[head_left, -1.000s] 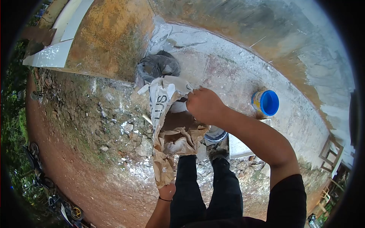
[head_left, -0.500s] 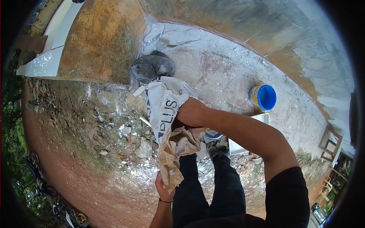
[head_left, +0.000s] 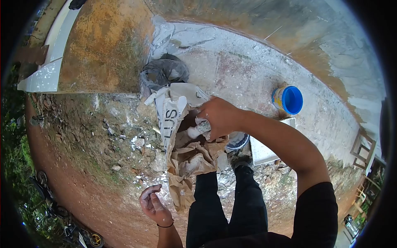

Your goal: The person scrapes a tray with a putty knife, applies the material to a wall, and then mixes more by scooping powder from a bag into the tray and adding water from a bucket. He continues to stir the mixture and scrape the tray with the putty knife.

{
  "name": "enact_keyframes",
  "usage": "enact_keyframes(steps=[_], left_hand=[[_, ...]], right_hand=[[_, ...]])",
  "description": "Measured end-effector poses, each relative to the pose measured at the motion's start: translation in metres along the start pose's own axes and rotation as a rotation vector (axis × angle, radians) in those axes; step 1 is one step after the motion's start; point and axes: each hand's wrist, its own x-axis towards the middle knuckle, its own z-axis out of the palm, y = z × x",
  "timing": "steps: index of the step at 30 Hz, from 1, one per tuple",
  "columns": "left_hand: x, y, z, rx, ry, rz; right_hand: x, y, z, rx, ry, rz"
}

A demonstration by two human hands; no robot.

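A torn paper sack (head_left: 170, 120) with printed letters on its white side stands upright, its brown inner paper crumpled outward. At its mouth my right hand (head_left: 221, 118) is closed around a small whitish, powder-coated container (head_left: 202, 127), with white powder at its lower end. My left hand (head_left: 155, 206) is off the sack, to the lower left of its hanging brown flap. Its fingers are apart and loosely curled, dusted white, holding nothing. A round tub (head_left: 237, 141) with white residue stands just right of the sack, partly hidden by my right forearm.
A blue bucket (head_left: 292, 100) stands on the pale concrete ledge, with a white rectangular tray (head_left: 262, 149) nearer me. Behind the sack lies a dark plastic bag (head_left: 163, 71). Rubble (head_left: 140, 142) covers the ground at left. A wall (head_left: 264, 20) borders the ledge.
My left hand has let go of the sack's brown paper and moved left and down. My right hand has come up from inside the sack, showing the whitish container. The sack's mouth is wider.
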Motion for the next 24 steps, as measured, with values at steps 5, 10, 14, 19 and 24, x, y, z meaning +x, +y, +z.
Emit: enact_keyframes(steps=[5,10,14,19,24], left_hand=[[0.007,0.016,0.006,0.004,0.026,0.136],[0.011,0.025,0.015,0.014,-0.014,0.190],[0.012,0.034,0.021,0.031,-0.059,0.225],[0.012,0.048,0.025,0.028,-0.074,0.257],[0.008,0.086,0.044,0.065,-0.118,0.204]], right_hand=[[-0.021,0.002,-0.002,0.097,0.129,0.013],[-0.041,0.002,-0.020,0.080,0.079,0.079],[-0.055,0.007,-0.023,0.115,0.132,0.090],[-0.075,0.012,-0.028,0.126,0.296,0.120],[-0.101,0.014,-0.024,0.188,0.357,0.126]])
